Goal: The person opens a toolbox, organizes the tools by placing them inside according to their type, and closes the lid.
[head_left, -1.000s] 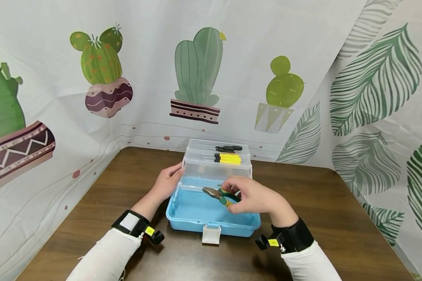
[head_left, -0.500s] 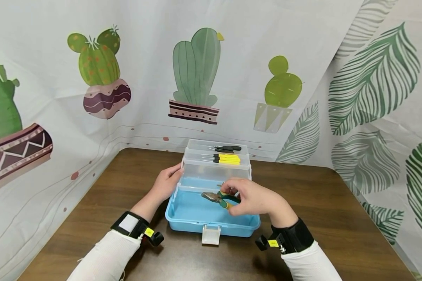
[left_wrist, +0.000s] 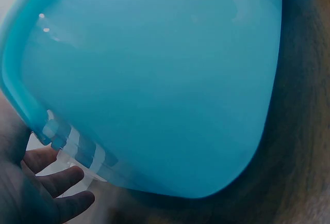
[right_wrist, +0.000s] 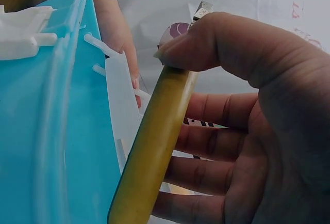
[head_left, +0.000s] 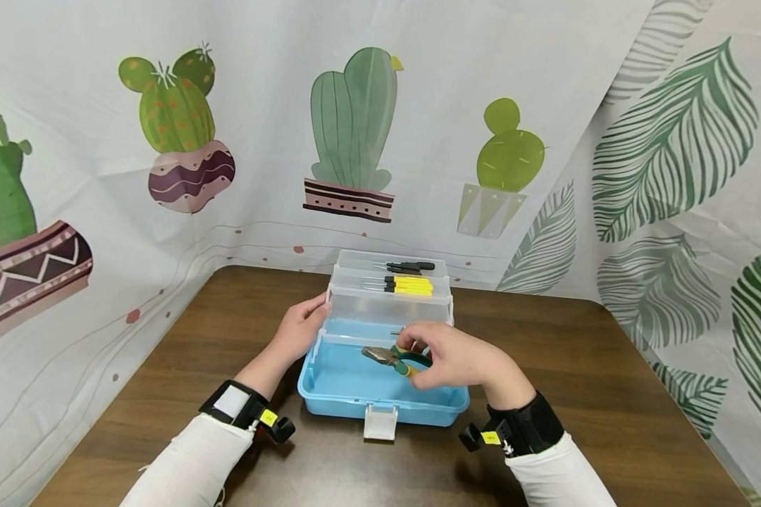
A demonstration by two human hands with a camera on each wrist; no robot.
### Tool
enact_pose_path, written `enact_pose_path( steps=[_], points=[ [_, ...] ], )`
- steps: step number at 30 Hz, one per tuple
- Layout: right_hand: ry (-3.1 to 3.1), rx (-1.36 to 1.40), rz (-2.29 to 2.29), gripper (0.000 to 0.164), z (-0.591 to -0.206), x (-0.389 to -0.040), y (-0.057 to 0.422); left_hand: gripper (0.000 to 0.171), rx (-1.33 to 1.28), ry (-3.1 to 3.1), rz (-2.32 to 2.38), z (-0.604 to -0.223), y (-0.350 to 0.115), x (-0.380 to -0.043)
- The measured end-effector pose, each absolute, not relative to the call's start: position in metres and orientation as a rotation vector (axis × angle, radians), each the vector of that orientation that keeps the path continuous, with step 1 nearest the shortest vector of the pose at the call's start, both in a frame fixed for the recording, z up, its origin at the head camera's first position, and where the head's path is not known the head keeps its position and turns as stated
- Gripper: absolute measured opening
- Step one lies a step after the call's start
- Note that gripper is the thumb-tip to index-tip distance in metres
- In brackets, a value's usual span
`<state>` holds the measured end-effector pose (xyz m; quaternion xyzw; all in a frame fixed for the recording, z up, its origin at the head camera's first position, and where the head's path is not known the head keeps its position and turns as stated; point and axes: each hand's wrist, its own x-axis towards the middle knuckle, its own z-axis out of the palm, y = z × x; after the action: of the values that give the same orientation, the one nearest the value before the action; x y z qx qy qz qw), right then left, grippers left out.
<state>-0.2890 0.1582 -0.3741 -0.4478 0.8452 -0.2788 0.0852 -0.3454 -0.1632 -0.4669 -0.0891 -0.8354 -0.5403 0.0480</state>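
Note:
My right hand (head_left: 459, 355) holds combination pliers (head_left: 378, 355) with green and yellow handles above the open blue toolbox (head_left: 387, 410). The pliers' head points left and their handles are spread. In the right wrist view the thumb lies on the yellow handle (right_wrist: 154, 136), with the fingers behind it. My left hand (head_left: 297, 331) touches the left side of the toolbox's translucent raised trays (head_left: 387, 308). Seen from the left wrist, its fingers (left_wrist: 59, 182) are fairly straight beside the box's hinge side; its thumb is hidden there.
Yellow-handled screwdrivers (head_left: 412, 284) lie in the middle tray, black-handled ones (head_left: 411, 267) in the top tray. A thin metal tip (head_left: 396, 333) shows beside my right fingers. A white latch (head_left: 380, 422) hangs at the box's front. Behind the brown table (head_left: 545, 338) hangs a cactus-print cloth (head_left: 266, 141).
The pliers have tilted slightly and shifted a little to the left in my right hand during the first half second. The left hand and the toolbox hold still.

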Motion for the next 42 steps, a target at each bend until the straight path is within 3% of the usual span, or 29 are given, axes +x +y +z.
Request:
enact_pose_path(
  steps=[26, 42],
  points=[
    [2.496, -1.228, -0.544, 0.032, -0.379, -0.286, 0.139, 0.053, -0.281, -2.539, -1.662, -0.468, -0.165, -0.345],
    [2.392, -1.261, -0.174, 0.021, -0.373, -0.296, 0.112, 0.052, -0.266, -2.552, -1.667, -0.468, -0.164, -0.344]
  ],
)
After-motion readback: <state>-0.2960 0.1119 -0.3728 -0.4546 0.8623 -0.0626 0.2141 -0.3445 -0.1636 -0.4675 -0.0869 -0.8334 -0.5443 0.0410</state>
